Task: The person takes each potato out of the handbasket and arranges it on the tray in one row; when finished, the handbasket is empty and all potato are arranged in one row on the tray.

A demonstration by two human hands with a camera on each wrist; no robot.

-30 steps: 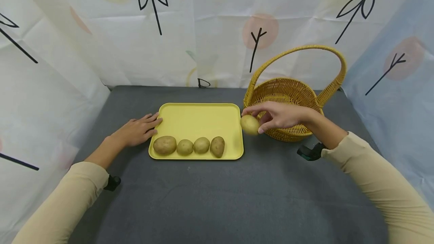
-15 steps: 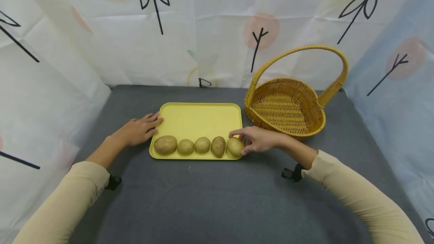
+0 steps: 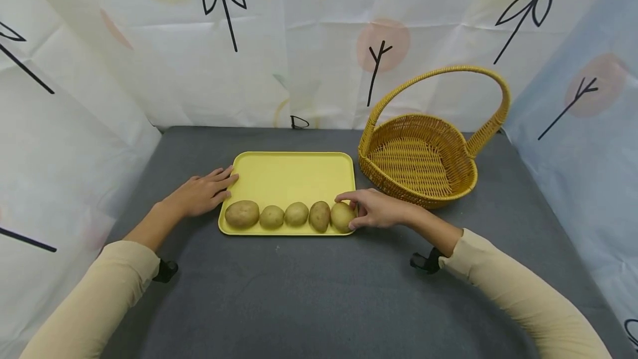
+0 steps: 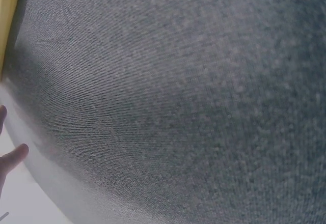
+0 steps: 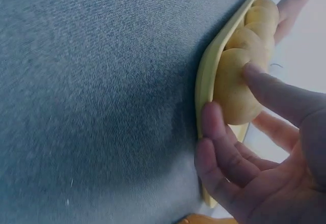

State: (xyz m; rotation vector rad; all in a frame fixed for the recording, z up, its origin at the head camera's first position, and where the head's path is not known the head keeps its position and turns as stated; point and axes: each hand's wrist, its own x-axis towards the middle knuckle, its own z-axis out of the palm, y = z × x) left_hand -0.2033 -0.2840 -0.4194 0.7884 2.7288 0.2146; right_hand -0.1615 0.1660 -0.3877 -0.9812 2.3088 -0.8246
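On the yellow tray (image 3: 294,176), several potatoes stand in a row along the near edge. At the right end of that row is a round pale potato (image 3: 342,217), which my right hand (image 3: 379,208) holds between thumb and fingers. In the right wrist view the thumb (image 5: 275,94) touches this potato's side, and other fingers lie at the tray rim. A brown oval potato (image 3: 319,216) sits just left of it, and a large potato (image 3: 242,214) is at the left end. My left hand (image 3: 199,193) rests with extended fingers on the tray's left edge.
A wicker basket (image 3: 418,165) with a tall arched handle stands behind and right of the tray, with no potatoes visible inside. Dark grey cloth (image 3: 279,292) covers the table. Patterned white sheets (image 3: 319,71) hang at the back and sides.
My right hand has moved from in front of the basket down and left, bringing the round potato onto the tray at the row's right end. The left hand stays at the tray edge.
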